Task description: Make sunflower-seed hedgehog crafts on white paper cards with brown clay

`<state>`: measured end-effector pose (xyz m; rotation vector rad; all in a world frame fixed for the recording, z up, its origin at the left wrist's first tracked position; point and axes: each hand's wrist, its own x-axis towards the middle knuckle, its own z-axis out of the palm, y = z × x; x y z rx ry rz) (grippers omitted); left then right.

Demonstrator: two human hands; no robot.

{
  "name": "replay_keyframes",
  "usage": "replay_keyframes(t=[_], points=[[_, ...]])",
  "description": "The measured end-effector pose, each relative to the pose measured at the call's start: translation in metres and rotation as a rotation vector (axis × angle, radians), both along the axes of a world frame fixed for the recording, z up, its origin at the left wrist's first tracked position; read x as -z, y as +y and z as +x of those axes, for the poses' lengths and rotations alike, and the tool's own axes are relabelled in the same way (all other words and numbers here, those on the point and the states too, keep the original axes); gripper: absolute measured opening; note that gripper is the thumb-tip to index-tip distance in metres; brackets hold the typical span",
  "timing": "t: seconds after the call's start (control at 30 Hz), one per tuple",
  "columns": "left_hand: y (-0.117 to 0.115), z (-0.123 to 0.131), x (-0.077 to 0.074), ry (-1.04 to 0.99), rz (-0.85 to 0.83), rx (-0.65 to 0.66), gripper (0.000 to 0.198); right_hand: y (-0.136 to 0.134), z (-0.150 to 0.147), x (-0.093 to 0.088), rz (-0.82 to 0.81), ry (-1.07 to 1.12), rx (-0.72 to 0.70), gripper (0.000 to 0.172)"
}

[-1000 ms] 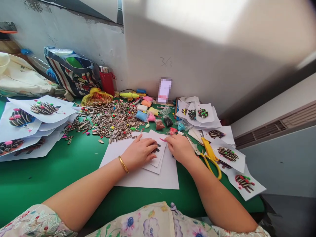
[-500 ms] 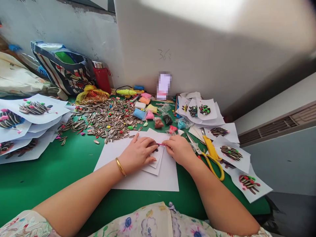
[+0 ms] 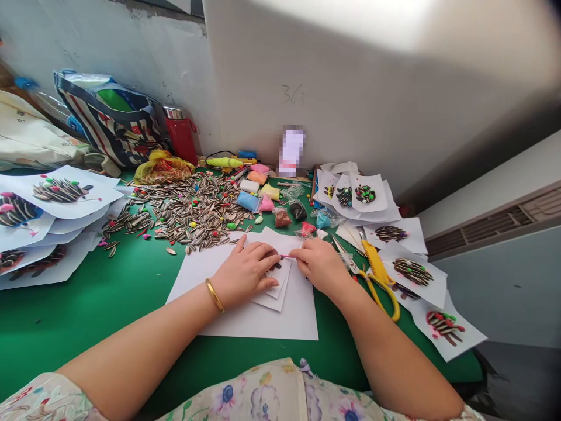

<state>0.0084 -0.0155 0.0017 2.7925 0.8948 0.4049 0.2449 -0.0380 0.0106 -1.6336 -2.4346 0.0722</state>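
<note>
My left hand (image 3: 248,272), with a gold bangle at the wrist, rests on a small stack of white paper cards (image 3: 280,280) lying on a larger white sheet (image 3: 263,318). Its fingers are curled, and the fingertips meet a thin pink strip of clay (image 3: 286,256). My right hand (image 3: 319,264) pinches the other end of that strip just above the cards. A dark shape on the top card shows partly under my left fingers.
A heap of striped sunflower seeds (image 3: 188,210) lies behind the sheet on the green table (image 3: 87,304). Small clay packets (image 3: 258,196) sit mid-table. Yellow scissors (image 3: 377,275) lie right of my hand. Finished seed pictures (image 3: 412,272) lie right and left (image 3: 61,190). A striped bag (image 3: 114,117) and red flask (image 3: 179,137) stand by the wall.
My hands have drawn together: my left fingertips now touch the pink strip that my right hand held alone a second ago. The view shifted slightly.
</note>
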Motion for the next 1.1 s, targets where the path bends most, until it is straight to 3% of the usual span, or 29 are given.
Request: replay_keyframes(t=[0.53, 0.73, 1.1], points=[[-0.0023, 0.0047, -0.0022, 0.038, 0.015, -0.039, 0.056, -0.0038, -0.0005, -0.0024, -0.026, 0.002, -0.040, 0.023], [-0.0025, 0.0059, -0.0026, 0.032, -0.013, -0.058, 0.056, -0.0055, 0.0030, -0.0054, 0.028, 0.045, 0.004, 0.023], [-0.0006, 0.0058, -0.0021, 0.016, -0.043, -0.082, 0.054, -0.0065, -0.0032, -0.0022, 0.065, 0.011, -0.096, 0.018]])
